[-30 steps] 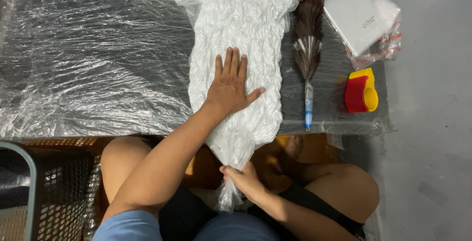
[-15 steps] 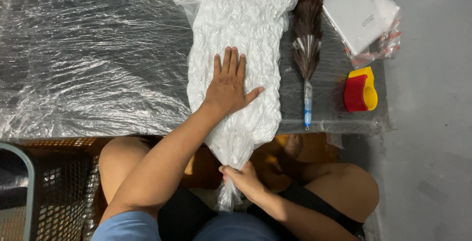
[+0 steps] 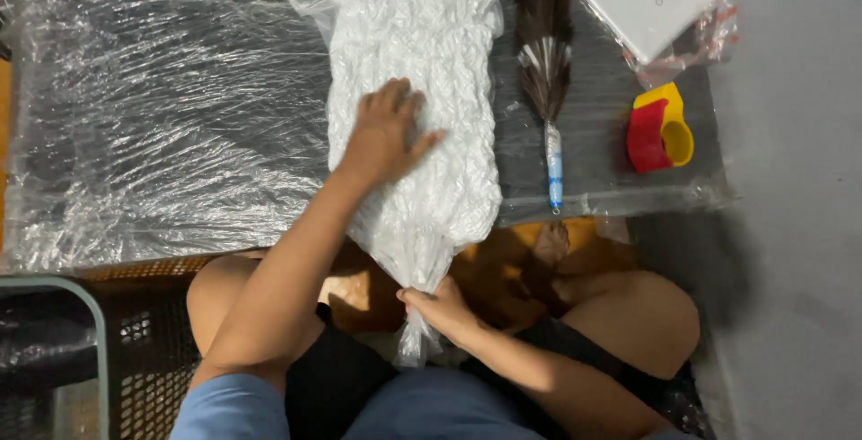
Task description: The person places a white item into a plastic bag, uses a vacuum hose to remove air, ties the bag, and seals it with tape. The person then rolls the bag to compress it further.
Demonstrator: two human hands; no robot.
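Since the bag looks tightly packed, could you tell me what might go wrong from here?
The left hand presses flat on the white bag while the right hand grips its twisted neck, so the thin plastic might split. The bag hangs over the table edge and could slide off. The feather duster lies close beside it and might get knocked.

Left arm: stretched forward, forearm angled up and to the right.
Left hand (image 3: 384, 135): palm down, fingers (image 3: 395, 94) spread, pressing flat.
Right arm: bent, forearm low across the lap.
Right hand (image 3: 437, 303): fingers pinched shut, gripping.
Legs: crossed, knees apart.
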